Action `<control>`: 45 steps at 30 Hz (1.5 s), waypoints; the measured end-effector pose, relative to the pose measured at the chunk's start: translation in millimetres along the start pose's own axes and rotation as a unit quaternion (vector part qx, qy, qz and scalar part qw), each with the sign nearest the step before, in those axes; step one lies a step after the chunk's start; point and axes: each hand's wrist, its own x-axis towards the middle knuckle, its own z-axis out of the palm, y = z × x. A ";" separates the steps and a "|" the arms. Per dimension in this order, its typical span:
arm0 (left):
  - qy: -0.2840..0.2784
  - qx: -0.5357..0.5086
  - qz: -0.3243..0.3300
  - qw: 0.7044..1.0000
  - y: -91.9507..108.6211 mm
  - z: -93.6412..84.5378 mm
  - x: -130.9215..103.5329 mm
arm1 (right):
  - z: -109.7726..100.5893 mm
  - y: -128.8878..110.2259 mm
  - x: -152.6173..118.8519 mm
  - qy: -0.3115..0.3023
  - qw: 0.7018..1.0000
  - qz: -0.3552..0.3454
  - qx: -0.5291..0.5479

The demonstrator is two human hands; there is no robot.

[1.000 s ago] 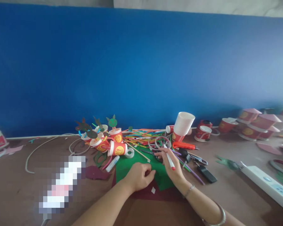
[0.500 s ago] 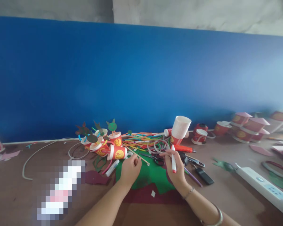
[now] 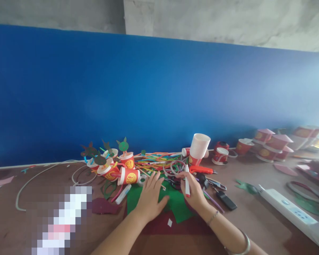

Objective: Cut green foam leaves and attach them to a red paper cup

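Note:
My left hand (image 3: 150, 198) lies spread over the green paper (image 3: 180, 209), fingers apart and holding nothing. Closed around a white marker with a red end (image 3: 187, 184), my right hand (image 3: 195, 193) hovers at the paper's right side. Beneath the green paper is a dark red sheet (image 3: 159, 228), with a small white scrap (image 3: 170, 222) on it. Beyond my hands lie scissors (image 3: 175, 182), partly hidden, and a thin stick (image 3: 163, 187). To the left, a red paper cup (image 3: 129, 176) rests on its side by other cups decorated with cut-paper shapes.
Colourful strips (image 3: 156, 161) are heaped along the blue wall (image 3: 148, 88). A stack of white cups (image 3: 199, 147) stands behind an orange-red tool (image 3: 201, 170). Right of my hand are a black key fob (image 3: 226, 200) and a white power strip (image 3: 286, 205). Pink-roofed cups (image 3: 278, 141) stand farther right.
My left hand has gone from curled fingers to spread flat on the green paper, whose visible outline has changed. My right hand still holds the marker. The view has shifted slightly.

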 end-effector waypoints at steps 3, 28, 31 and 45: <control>-0.111 0.013 0.013 0.994 0.8 4.4 -3.3 | 3.7 -3.6 0.4 -0.022 1.000 -0.019 -0.006; 0.325 -0.273 -0.149 0.893 -15.8 -12.7 5.0 | 69.9 -15.1 79.7 -0.249 0.918 -0.083 -0.297; 0.277 -0.253 -0.101 0.921 -12.9 -13.1 5.0 | 68.0 -16.7 80.6 -0.251 0.912 -0.084 -0.313; 0.092 -0.104 0.038 0.990 9.3 -3.8 -3.4 | 46.6 -26.0 75.0 -0.099 0.991 0.087 -0.026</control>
